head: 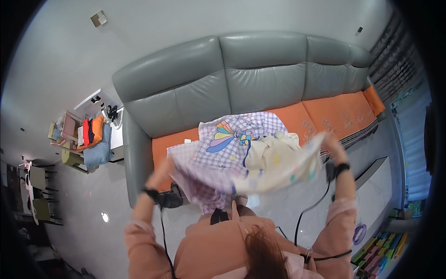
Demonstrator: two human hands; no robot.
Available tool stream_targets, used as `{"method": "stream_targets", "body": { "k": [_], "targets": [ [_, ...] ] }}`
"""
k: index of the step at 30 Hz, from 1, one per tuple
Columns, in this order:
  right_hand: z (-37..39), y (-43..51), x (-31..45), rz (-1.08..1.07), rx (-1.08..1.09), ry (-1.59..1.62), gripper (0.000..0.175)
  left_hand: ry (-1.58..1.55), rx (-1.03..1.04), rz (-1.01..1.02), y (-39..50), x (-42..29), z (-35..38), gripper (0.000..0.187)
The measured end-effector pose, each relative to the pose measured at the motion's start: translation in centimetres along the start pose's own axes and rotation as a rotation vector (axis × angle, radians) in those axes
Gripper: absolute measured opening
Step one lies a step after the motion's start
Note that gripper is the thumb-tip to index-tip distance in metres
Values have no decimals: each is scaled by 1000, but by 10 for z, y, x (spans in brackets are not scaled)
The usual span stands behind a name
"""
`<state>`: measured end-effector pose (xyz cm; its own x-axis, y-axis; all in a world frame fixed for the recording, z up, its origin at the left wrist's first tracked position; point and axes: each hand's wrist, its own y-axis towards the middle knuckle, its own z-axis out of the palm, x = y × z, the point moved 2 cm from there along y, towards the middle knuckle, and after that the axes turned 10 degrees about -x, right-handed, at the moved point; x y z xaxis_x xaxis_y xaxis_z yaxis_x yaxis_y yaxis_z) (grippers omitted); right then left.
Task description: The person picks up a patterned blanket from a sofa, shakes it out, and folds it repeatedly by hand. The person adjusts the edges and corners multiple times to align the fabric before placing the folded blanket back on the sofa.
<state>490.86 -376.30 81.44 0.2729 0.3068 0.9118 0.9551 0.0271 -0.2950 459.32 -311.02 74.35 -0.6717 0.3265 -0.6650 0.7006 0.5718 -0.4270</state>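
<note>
A large cloth [223, 157], purple-and-white gingham with a colourful printed motif on one side and cream on the other, lies partly on the orange seat cover of a grey leather sofa. Its near part is lifted and blurred. My left hand [163, 172] grips the gingham part at the left, beside the seat's front edge. Raised at the right, my right hand [329, 141] grips a corner of the cream part. The cloth sags between both hands and hangs down in front of the sofa. Both wrists wear black bands with cables.
The sofa [263, 83] spans the view ahead. Left of its armrest, folded clothes [94, 132] lie by a pink box and a white side table. A low marble-topped unit [373, 185] stands at the right, with colourful blocks [379, 247] at the lower right. A dark bag lies against the sofa's front.
</note>
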Motion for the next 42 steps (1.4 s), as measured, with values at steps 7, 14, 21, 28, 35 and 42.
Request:
{"method": "stream_targets", "body": {
  "k": [7, 14, 21, 28, 35, 42],
  "targets": [
    [-54, 39, 365, -1082, -272, 472, 36, -278, -1051, 786, -4, -216, -295, 16],
    [-96, -9, 375, -748, -496, -19, 39, 35, -695, 782, -93, -211, -265, 13],
    [-137, -18, 376, -692, -625, -464, 31, -54, -593, 835, -69, -206, -248, 17],
    [-174, -29, 182, -781, -705, -532, 26, 20, -183, 547, -131, -133, -120, 16],
    [-220, -72, -7, -347, -628, -655, 25, -51, 145, 260, -172, -77, -16, 14],
    [-214, -92, -86, -147, -590, -718, 22, 486, 384, 158, -149, -43, 21, 22]
  ]
}}
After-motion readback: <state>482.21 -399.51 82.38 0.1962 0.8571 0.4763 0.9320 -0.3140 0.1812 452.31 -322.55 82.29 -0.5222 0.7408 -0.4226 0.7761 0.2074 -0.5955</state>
